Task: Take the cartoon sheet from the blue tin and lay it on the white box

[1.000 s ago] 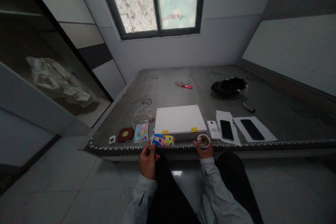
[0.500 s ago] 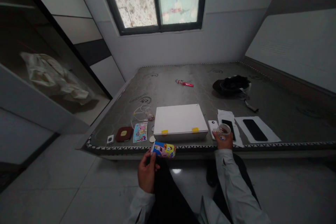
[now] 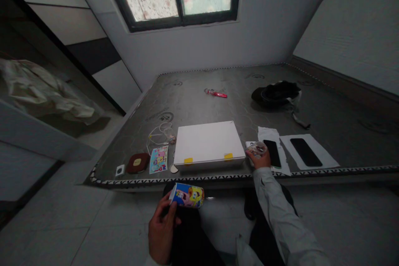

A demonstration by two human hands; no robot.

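Right now your left hand (image 3: 161, 232) and right hand (image 3: 261, 160) are well apart, each closed on its own cup. The left curls around a paper cup (image 3: 187, 195) printed with SpongeBob, which lies tilted almost on its side, past the edge of the mattress (image 3: 199, 181) and over your lap; keep your fingers wrapped around its body so it cannot slip. The right grips a small clear plastic cup (image 3: 257, 149) low over the mattress; its contents are too small to tell, so hold it steady and level. Just beneath that cup sits a white device (image 3: 250, 144), partly hidden, with a black smartphone (image 3: 272, 153) close beside it on white paper (image 3: 274, 135). Watch your knuckles there, and also around the white box (image 3: 208, 143) with yellow tape tabs (image 3: 228, 156), which lies just left of your right hand.
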